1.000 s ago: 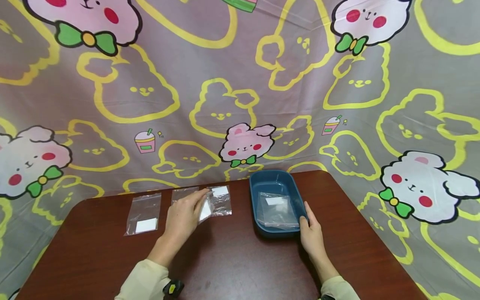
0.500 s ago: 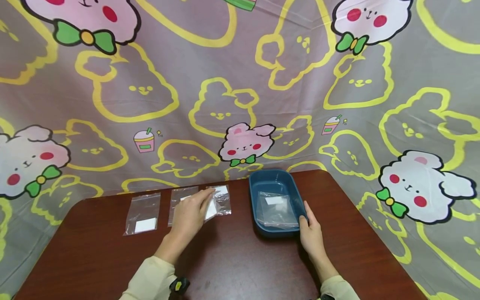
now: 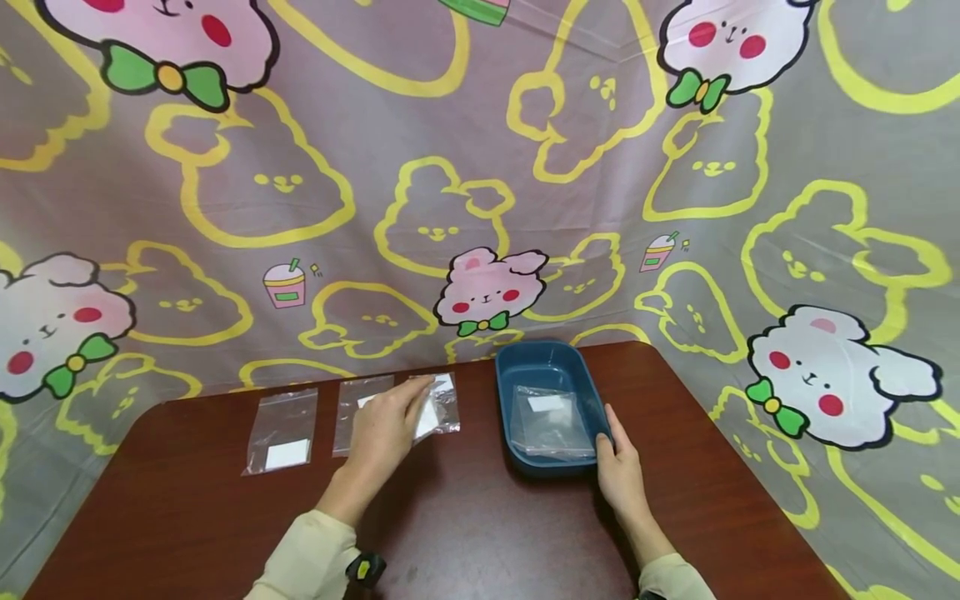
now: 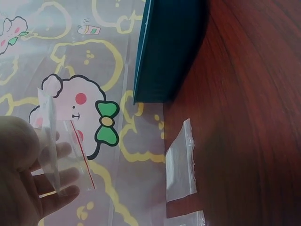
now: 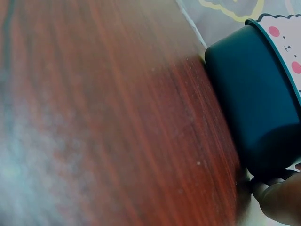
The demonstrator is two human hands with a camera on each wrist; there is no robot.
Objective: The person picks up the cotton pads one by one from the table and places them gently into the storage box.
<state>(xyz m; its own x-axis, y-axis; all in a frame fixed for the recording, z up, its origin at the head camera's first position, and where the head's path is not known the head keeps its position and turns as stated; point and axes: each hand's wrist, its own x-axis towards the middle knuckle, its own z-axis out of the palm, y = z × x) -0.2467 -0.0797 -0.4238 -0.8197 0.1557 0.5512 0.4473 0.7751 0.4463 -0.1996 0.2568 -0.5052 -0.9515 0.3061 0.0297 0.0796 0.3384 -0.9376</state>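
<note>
Moved rightward: clear plastic bag (image 3: 427, 421), pinched by raised left hand (image 3: 384, 427); smooth, round-cornered blue tub (image 3: 546, 360), its right side held by right hand (image 3: 624, 479).

glossy red-brown table (image 3: 480, 533) before gray cartoon-printed cloth (image 3: 420, 125)

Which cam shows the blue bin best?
Head: nearly all of the blue bin shows, open top and clear bags inside included. Left wrist gets mostly outer wall, cropped at the top edge; right wrist gets outer wall and some rim, cropped at the right.
</note>
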